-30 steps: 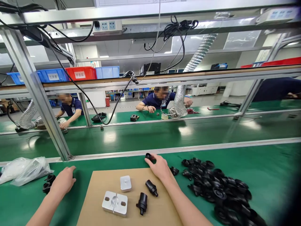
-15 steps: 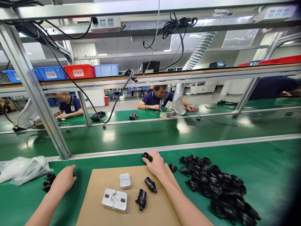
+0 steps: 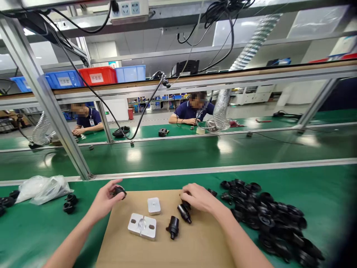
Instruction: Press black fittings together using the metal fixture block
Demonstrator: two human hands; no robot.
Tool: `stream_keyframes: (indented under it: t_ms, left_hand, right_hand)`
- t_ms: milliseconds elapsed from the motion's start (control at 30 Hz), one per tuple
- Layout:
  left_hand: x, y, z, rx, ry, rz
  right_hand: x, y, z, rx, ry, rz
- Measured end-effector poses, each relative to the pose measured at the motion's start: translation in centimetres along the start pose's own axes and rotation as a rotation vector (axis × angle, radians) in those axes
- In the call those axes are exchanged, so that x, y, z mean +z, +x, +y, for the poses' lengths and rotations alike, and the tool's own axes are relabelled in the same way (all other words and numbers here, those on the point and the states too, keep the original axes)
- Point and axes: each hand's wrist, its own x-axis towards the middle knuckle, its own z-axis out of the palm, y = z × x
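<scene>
My left hand [image 3: 104, 201] is closed around a small round black plastic part [image 3: 119, 192], held between thumb and fingers at the board's far left corner. My right hand [image 3: 198, 197] is bent over the far right of the brown board [image 3: 145, 253], with its fingers closed on a dark plastic part [image 3: 186, 204] that they mostly hide. Just below those fingers lies a black cylindrical fitting [image 3: 184, 213]. Nearer me is a second black fitting [image 3: 173, 227]. Left of these sit a small square metal block [image 3: 154, 206] and a larger metal block [image 3: 142, 226] with a round hollow and two slots.
A heap of black plastic parts [image 3: 267, 219] spreads over the green table at right. Clear plastic bags [image 3: 46, 189] and a few black parts [image 3: 70, 203] lie at left. A metal post [image 3: 60, 111] rises at left. Co-workers [image 3: 192, 109] sit across the conveyor [image 3: 178, 152].
My left hand has moved right to the board's corner and now has a black part in it. My right hand has come down from the far edge onto the board. The view has shifted slightly.
</scene>
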Motion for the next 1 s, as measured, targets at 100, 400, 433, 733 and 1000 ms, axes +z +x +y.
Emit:
stream_keyframes:
  t_ms: [100,400,433,733,1000]
  left_hand:
    - [2.4,-0.7,0.7,-0.045,-0.223,-0.070]
    - [5.9,-3.5,0.7,-0.043,-0.366,-0.297]
    - [6.4,-4.0,0.7,-0.060,-0.361,-0.305]
    - [7.3,-4.6,0.8,0.013,-0.232,-0.233]
    - [5.8,-4.3,0.2,-0.059,0.068,-0.420]
  right_hand:
    - [-0.4,-0.5,-0.4,-0.026,0.013,-0.041]
    - [3.9,-2.1,-10.5,-0.358,0.430,-0.069]
    - [4.2,-2.6,-11.6,-0.400,0.508,-0.136]
    - [6.3,-3.2,-12.1,-0.330,0.737,-0.134]
    - [7.4,-1.9,-10.4,-0.121,0.639,0.086]
